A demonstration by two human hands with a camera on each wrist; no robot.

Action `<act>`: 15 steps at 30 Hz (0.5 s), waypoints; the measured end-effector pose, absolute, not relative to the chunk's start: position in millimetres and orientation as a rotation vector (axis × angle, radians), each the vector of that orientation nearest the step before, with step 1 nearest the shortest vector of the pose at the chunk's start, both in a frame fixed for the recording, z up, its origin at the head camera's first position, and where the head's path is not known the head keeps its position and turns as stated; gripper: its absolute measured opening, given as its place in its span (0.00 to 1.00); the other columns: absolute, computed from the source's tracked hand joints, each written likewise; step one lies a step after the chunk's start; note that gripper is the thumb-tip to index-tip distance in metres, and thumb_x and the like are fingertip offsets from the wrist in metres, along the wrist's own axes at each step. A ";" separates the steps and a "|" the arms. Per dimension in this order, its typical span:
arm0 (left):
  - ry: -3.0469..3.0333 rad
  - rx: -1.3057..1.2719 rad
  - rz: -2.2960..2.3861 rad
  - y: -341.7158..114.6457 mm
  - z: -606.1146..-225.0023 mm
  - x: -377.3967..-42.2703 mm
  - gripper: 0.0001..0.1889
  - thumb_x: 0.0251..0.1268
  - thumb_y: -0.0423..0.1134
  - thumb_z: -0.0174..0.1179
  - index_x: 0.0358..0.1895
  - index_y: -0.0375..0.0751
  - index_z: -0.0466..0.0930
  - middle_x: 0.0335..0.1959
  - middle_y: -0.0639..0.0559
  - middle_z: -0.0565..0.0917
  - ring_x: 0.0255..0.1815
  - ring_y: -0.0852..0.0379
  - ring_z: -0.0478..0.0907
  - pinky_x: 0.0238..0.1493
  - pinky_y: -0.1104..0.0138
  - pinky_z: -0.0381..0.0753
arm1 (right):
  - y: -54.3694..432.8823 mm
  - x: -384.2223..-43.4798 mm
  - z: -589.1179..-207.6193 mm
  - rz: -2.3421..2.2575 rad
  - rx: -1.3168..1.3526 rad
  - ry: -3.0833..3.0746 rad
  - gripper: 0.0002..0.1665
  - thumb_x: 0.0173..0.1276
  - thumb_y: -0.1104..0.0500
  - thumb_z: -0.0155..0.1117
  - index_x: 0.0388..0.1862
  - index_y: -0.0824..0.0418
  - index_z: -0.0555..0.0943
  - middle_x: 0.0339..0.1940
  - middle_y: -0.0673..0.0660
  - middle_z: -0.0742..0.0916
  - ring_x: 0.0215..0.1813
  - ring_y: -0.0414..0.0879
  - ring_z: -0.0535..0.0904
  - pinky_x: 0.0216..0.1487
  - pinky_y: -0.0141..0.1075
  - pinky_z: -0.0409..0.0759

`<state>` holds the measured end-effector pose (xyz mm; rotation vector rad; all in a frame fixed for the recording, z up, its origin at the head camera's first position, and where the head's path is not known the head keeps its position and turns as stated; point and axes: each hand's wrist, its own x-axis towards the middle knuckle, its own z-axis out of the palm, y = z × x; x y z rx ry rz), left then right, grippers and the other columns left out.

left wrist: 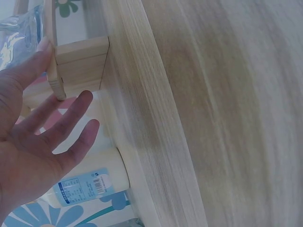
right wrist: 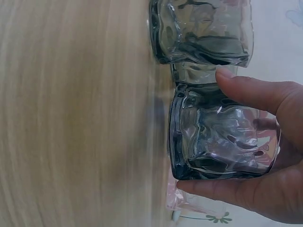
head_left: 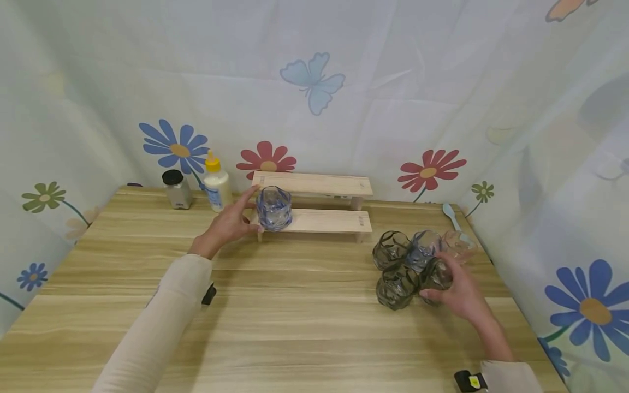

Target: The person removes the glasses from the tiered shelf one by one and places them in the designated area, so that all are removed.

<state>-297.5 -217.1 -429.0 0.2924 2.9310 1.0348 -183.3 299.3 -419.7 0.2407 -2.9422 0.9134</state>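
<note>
A blue faceted glass (head_left: 274,210) stands at the left end of the lower step of a two-step wooden rack (head_left: 329,220). Beside it is my left hand (head_left: 228,226), thumb and fingers spread apart, with nothing gripped in the left wrist view. At the right, my right hand (head_left: 462,292) holds a dark grey glass (right wrist: 222,137) between thumb and fingers. Close around that glass stand two more grey glasses, one behind (head_left: 391,251) and one to its left (head_left: 395,286), plus a blue glass (head_left: 423,250) and a pink glass (head_left: 458,244).
Left of the rack stand a white bottle with a yellow cap (head_left: 218,188) and a jar with a black lid (head_left: 177,191). A light blue spoon (head_left: 451,215) lies near the table's right edge. Printed curtains (head_left: 314,136) hang behind the wooden table (head_left: 285,316).
</note>
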 end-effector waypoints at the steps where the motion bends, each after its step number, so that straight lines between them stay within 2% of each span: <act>1: 2.931 0.290 1.034 -217.1 -429.1 -297.4 0.56 0.57 0.39 0.73 0.81 0.62 0.41 0.70 0.33 0.73 0.45 0.39 0.86 0.48 0.46 0.81 | 299.1 -183.6 -420.7 0.921 0.234 -2.948 0.53 0.49 0.59 0.83 0.70 0.67 0.65 0.62 0.81 0.75 0.55 0.75 0.78 0.51 0.65 0.77; 15: 2.933 0.281 1.022 -217.6 -429.3 -297.6 0.56 0.57 0.39 0.74 0.81 0.62 0.40 0.70 0.33 0.73 0.45 0.39 0.86 0.47 0.47 0.82 | 299.3 -188.9 -429.0 0.923 0.188 -3.012 0.57 0.48 0.58 0.84 0.72 0.68 0.62 0.55 0.79 0.79 0.53 0.70 0.78 0.49 0.63 0.77</act>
